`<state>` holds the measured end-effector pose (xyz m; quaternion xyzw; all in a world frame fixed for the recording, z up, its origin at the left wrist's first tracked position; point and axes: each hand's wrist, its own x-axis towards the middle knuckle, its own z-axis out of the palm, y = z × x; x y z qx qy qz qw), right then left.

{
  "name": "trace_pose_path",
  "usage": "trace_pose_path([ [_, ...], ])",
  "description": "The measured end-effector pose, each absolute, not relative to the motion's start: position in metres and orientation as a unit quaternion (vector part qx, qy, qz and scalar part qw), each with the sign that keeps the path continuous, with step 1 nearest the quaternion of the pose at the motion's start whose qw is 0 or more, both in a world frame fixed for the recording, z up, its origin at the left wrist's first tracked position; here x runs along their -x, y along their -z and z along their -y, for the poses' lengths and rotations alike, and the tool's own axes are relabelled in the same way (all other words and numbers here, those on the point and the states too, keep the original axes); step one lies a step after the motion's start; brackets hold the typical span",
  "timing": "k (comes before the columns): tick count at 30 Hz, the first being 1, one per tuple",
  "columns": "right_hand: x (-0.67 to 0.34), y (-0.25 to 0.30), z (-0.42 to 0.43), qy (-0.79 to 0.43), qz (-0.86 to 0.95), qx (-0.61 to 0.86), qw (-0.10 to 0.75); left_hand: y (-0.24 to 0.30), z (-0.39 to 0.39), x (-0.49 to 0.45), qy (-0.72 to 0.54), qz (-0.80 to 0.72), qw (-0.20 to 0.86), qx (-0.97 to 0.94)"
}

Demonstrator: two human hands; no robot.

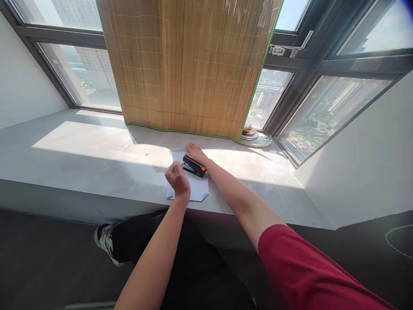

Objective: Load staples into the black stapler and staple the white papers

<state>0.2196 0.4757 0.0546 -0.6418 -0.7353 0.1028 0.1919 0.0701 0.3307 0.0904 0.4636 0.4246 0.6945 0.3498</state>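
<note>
A black stapler [194,166] with an orange patch at its right end lies on white paper [199,189]. The paper rests on the window sill, and one near corner looks folded. My left hand [178,177] is closed in a fist over the paper, beside the stapler's left end; whether it touches the stapler, I cannot tell. Nothing shows in the fist. Just beyond the stapler, my right hand [195,152] lies flat, fingers stretched out, at the paper's far right edge. Its wrist passes close to the stapler's right end.
The pale stone sill [106,172] runs across in front of me. A bamboo blind [193,64] hangs down to its back edge. Stacked plates [251,137] stand in the right corner by the window frame. Below the sill's front edge is dark floor [48,254].
</note>
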Motion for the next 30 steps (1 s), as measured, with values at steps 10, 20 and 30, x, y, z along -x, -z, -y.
trace_pose_path([
  [10, -0.222, -0.075, -0.394, -0.256, 0.729, 0.509, 0.379, -0.09, -0.325, -0.073, -0.696, -0.395, 0.342, -0.493],
  [20, -0.248, -0.069, -0.345, -0.174, 0.724, 0.585, 0.321, -0.078, -0.335, -0.078, -0.633, -0.378, 0.364, -0.569],
  [30, -0.329, -0.054, -0.257, -0.083, 0.687, 0.612, 0.383, -0.058, -0.331, -0.091, -0.311, -0.424, 0.187, -0.83],
])
